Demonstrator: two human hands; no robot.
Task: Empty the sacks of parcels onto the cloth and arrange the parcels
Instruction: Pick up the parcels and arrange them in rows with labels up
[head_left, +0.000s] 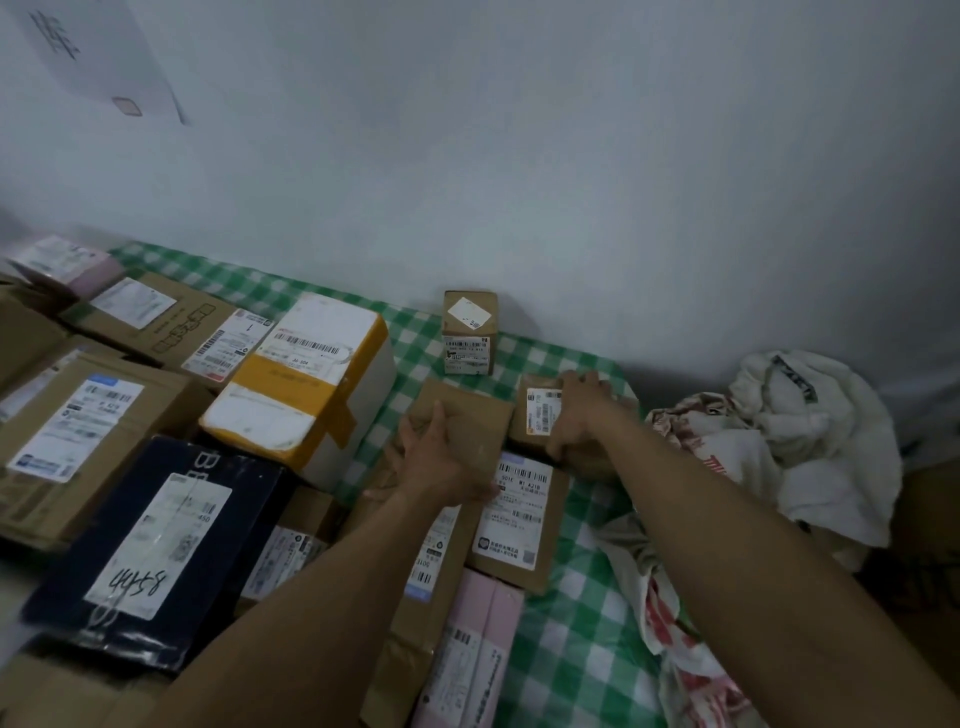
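1. The left hand (436, 452) lies flat with straight fingers, pressing a flat brown parcel (478, 415) on the green checked cloth (571, 623). It is best used as a steady anchor.
2. The right hand (579, 410) clasps a small labelled carton (537, 415), thumb on its near side, at 3 o'clock of that parcel.
3. Slide the carton snug against the parcel's edge, label up, squared with the upright little box (469, 332) at 12 o'clock.
4. The crumpled sacks (810, 441) at 3 o'clock could snag it.

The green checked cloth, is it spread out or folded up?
Spread out: the checked cloth lies flat under the parcels, up to the wall.
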